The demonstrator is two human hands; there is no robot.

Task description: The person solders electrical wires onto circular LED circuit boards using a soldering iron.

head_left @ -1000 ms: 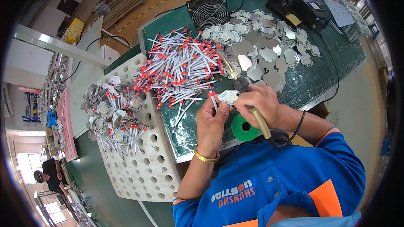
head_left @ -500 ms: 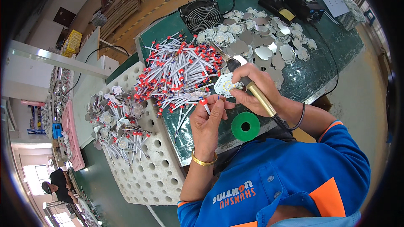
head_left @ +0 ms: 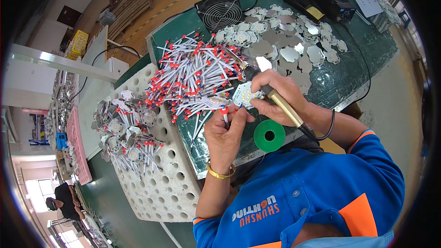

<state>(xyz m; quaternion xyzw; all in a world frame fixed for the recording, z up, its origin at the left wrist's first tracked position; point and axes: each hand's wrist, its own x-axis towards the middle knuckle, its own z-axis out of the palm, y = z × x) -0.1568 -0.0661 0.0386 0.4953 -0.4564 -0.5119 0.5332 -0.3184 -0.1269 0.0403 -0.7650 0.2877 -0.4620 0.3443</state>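
Note:
My right hand [head_left: 282, 96] is closed around a soldering iron [head_left: 285, 109] with a gold handle. Its tip points up and left, over the edge of the wire pile. By that hand's thumb is a white LED board [head_left: 242, 94] with small yellow chips; whether the thumb grips it is hard to tell. My left hand [head_left: 226, 131] pinches a short white cable [head_left: 225, 118] with a red ring, its blue wire end close to the board's lower edge. Beyond my hands lies a heap of similar cables [head_left: 197, 76]. A green solder spool [head_left: 269, 135] sits just below my right hand.
Many loose LED boards [head_left: 294, 41] cover the green table's far side, beside a black fan [head_left: 220, 16] and a soldering station [head_left: 333, 4]. Wired boards [head_left: 124, 131] are piled on a white perforated panel [head_left: 172, 193] at left. Another person [head_left: 66, 202] is far left.
My left hand has shifted slightly left, and the cable's blue wire end is now closer to the board. The board has tilted a little and moved left. The iron stays nearly in place.

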